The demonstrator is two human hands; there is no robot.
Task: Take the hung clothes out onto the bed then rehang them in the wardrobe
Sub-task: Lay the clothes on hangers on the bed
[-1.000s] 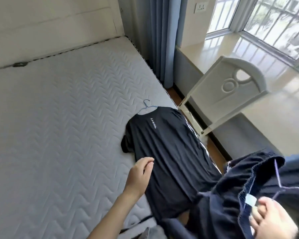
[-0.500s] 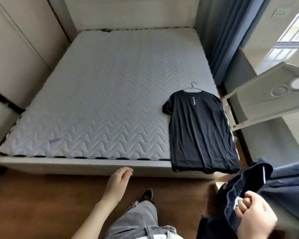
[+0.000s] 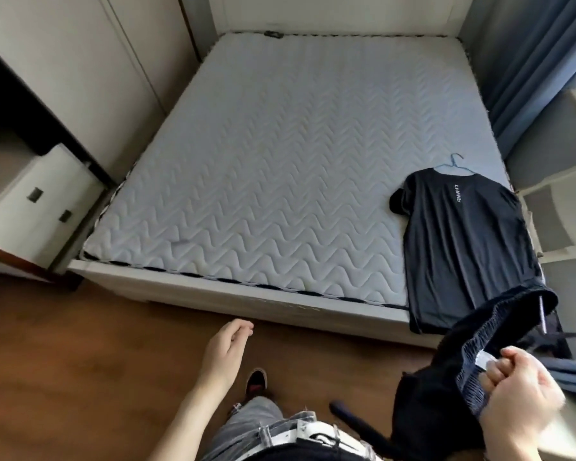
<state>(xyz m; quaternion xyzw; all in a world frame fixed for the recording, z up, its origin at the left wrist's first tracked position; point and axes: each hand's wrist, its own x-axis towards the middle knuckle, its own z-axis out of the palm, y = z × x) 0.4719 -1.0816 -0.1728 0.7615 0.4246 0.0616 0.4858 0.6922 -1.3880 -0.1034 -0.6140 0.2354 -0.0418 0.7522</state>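
Bed (image 3: 263, 161) bears a hangered shirt (image 3: 459, 247); left hand (image 3: 225, 352) hangs loose, half-curled, empty; right hand (image 3: 519, 400) fists dark shorts (image 3: 446, 377).

I count 1 bed (image 3: 263, 181), 1 black T-shirt (image 3: 463, 247) w/ 1 blue hanger (image 3: 454, 163), 1 dark shorts (image 3: 446, 377), 2 hands: left hand (image 3: 225, 352), right hand (image 3: 519, 394).

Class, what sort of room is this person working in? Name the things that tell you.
Most likely a bedroom: a bare quilted mattress on a bed frame, tall wardrobe doors beside it, and a blue curtain at the far right.
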